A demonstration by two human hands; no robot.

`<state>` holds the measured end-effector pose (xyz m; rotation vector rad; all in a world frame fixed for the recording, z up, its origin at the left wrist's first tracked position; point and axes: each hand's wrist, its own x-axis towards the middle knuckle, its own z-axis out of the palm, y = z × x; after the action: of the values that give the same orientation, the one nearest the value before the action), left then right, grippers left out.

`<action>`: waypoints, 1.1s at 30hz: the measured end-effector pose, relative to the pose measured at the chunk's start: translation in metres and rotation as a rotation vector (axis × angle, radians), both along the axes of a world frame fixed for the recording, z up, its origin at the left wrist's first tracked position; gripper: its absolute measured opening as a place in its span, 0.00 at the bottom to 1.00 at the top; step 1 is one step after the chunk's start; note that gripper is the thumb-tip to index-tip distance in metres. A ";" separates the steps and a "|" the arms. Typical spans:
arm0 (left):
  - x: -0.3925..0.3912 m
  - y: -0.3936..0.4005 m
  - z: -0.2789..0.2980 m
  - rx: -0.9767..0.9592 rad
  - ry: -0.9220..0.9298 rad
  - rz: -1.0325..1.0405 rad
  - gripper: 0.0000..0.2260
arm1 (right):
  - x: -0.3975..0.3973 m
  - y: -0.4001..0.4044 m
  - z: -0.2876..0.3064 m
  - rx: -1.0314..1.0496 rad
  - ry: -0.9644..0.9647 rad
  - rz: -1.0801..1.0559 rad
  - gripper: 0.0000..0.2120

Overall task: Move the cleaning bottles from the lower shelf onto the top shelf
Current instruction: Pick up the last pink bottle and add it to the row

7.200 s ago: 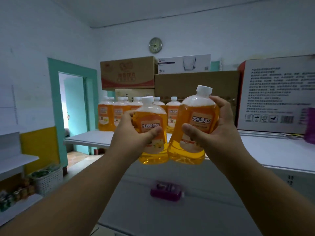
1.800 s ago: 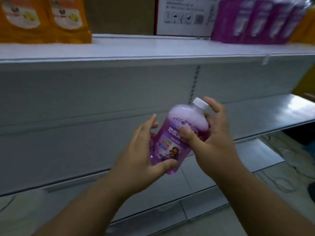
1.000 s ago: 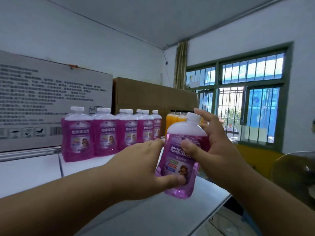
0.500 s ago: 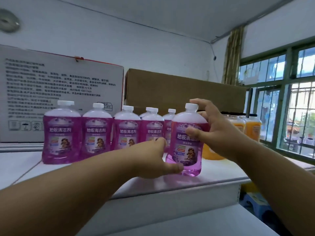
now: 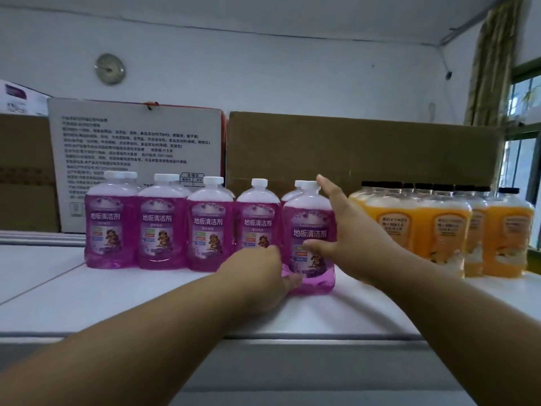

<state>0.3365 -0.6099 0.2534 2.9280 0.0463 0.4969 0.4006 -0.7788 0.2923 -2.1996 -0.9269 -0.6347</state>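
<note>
— Both hands are on one purple bottle (image 5: 311,238): the left hand (image 5: 257,276) cups its base, the right hand (image 5: 342,230) lies against its side with fingers spread loosely, thumb across the label.

— Is it down yet?

— It looks to be standing upright on the top shelf (image 5: 146,300), at the right end of the purple row (image 5: 181,224) and a little forward of it.

— So what's done?

— Several purple bottles are lined up, with orange bottles (image 5: 445,230) just beyond, boxes (image 5: 351,148) behind.

— And what's left?

— Probably letting go, perhaps nudging it in line. The lower shelf is out of view, so I cannot tell how many remain.
</note>
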 end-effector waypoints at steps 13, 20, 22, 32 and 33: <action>-0.004 -0.002 -0.009 0.026 -0.001 0.095 0.22 | 0.029 0.016 -0.004 -0.010 -0.072 -0.239 0.40; -0.001 0.001 -0.010 0.047 0.034 0.117 0.24 | 0.040 0.026 -0.012 0.043 -0.080 -0.225 0.44; -0.001 0.002 -0.011 0.045 0.031 0.118 0.25 | 0.041 0.028 -0.014 0.059 -0.089 -0.223 0.43; -0.001 0.000 -0.012 0.047 0.022 0.103 0.23 | 0.041 0.031 -0.021 0.064 -0.096 -0.245 0.43; -0.001 0.001 -0.012 0.053 0.020 0.104 0.23 | 0.040 0.031 -0.021 0.066 -0.094 -0.243 0.43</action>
<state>0.3355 -0.6094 0.2412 2.9944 0.1912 0.4914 0.4409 -0.7475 0.2710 -2.2575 -0.6789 -0.8760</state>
